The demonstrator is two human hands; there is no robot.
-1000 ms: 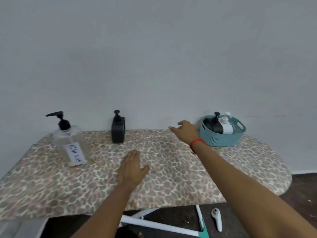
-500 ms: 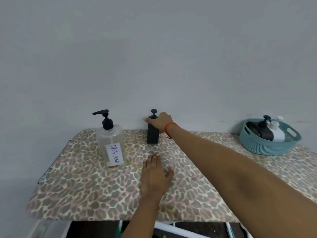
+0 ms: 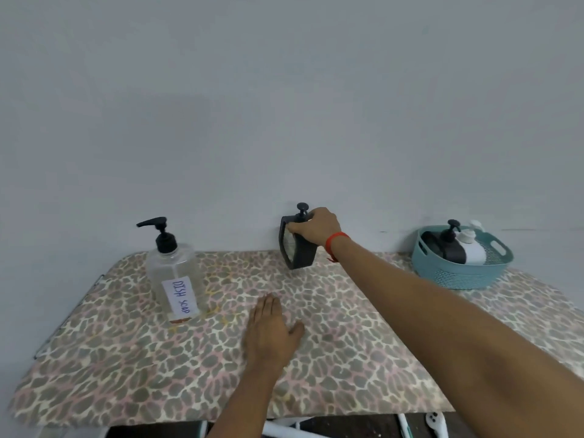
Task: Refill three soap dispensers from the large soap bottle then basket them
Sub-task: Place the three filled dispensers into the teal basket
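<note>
My right hand (image 3: 316,227) grips the top of a black square soap dispenser (image 3: 295,252) at the back of the table by the wall; the dispenser is tilted. My left hand (image 3: 270,333) lies flat, palm down, on the leopard-print table cover (image 3: 363,343). The large clear bottle (image 3: 175,273) with a black pump and a "DISH SOAP" label stands upright at the back left. At the back right, a teal basket (image 3: 458,275) holds a black dispenser (image 3: 445,246) and a white dispenser (image 3: 472,248).
A grey wall runs right behind the table. The table's front edge is near me, with white frame bars and a white controller (image 3: 436,422) on the dark floor below.
My right hand has swung left from near the basket to the black dispenser, closed on its top and tilted it. The view has shifted left. My left hand has stayed flat.
</note>
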